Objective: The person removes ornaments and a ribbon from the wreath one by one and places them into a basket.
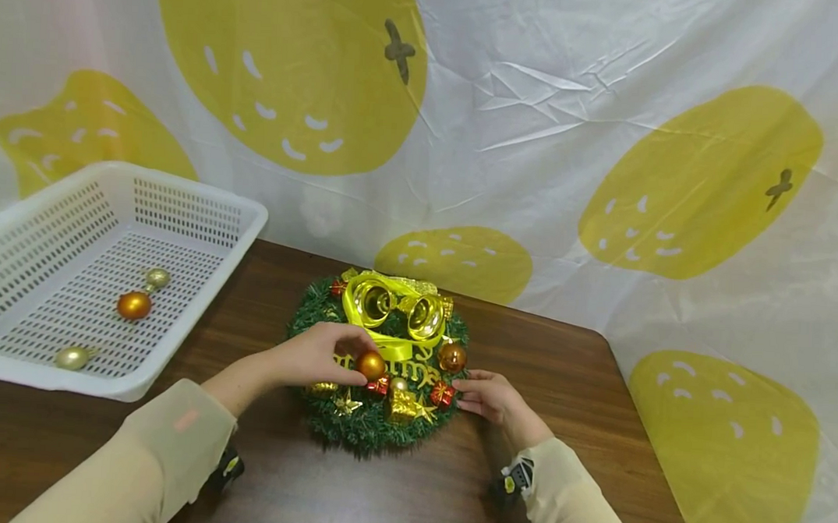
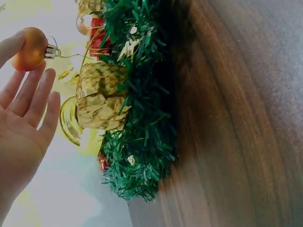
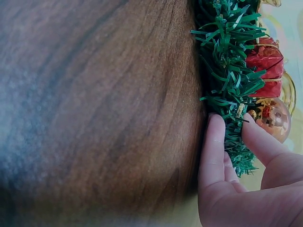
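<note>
Working on a dark wooden table [image 1: 395,487], we pinch an orange bauble [image 1: 371,365] on the green wreath [image 1: 377,427] with our left hand [image 1: 313,356]; our right hand [image 1: 486,395] presses its rim, fingers spread. Farther left sits a white basket [image 1: 204,205]; behind hangs a yellow-spotted sheet [image 1: 536,142].

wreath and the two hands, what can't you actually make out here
- Head view: the gold lettering across the wreath is partly covered by the left hand and the orange ball it pinches, so it can't be read.
- Right wrist view: the right hand is cut off by the bottom edge; only two fingers and the thumb show.
- Left wrist view: the wreath's far side is hidden by its own green rim.
- Head view: the basket runs off the left edge.
</note>
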`<state>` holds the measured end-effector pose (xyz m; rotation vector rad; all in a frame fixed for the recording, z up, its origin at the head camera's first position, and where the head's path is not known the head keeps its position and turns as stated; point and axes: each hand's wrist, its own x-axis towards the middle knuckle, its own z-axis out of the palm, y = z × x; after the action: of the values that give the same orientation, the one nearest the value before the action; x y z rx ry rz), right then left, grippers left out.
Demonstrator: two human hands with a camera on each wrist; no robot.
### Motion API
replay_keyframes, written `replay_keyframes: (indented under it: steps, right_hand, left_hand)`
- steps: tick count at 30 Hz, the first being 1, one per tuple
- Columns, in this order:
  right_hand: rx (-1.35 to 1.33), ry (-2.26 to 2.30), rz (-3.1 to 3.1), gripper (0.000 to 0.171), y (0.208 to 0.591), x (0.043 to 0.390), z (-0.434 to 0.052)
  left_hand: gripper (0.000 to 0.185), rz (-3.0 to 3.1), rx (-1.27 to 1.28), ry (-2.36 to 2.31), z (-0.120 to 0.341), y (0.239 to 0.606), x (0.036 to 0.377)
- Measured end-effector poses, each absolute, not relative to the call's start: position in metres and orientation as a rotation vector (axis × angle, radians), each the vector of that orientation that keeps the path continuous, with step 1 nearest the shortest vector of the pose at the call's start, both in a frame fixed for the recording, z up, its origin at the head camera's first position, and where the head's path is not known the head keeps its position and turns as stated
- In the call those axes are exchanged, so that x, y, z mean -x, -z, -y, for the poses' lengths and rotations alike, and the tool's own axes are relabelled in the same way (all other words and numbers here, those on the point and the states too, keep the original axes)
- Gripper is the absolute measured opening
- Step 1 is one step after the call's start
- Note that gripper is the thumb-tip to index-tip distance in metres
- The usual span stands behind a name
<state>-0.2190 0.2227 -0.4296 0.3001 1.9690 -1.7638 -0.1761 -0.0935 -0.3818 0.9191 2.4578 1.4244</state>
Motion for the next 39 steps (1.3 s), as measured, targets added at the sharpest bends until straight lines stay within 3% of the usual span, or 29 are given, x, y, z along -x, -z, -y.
replay_keyframes:
  steps: [5,13,20,34,39]
  right_hand:
    - [-0.293,1.772,-1.957,0.046,0.431,0.218,-0.224]
    - [-0.285,1.754,-1.972,0.058,0.431,0.219,-0.225]
    - [-0.294,1.767,-1.967,0.048,0.431,0.218,-0.225]
    - [-0.285,1.766,-1.963,0.06,0.431,0.217,-0.224]
    - [-0.268,1.769,-1.969,0.051,0.431,0.22,-0.224]
  left_hand:
    - [0.037,-2.454,-0.861,-1.472,0.098,0.377,0.177]
    - [0.039,-2.48,-0.81,-1.496,0.107,0.37,0.18]
    - [0.038,-2.442,-0.788,-1.574,0.115,0.364,0.184]
    - [0.038,-2.473,-0.761,-1.594,0.129,0.35,0.188]
    - [0.038,-2.5,-0.745,-1.588,0.137,0.341,0.188]
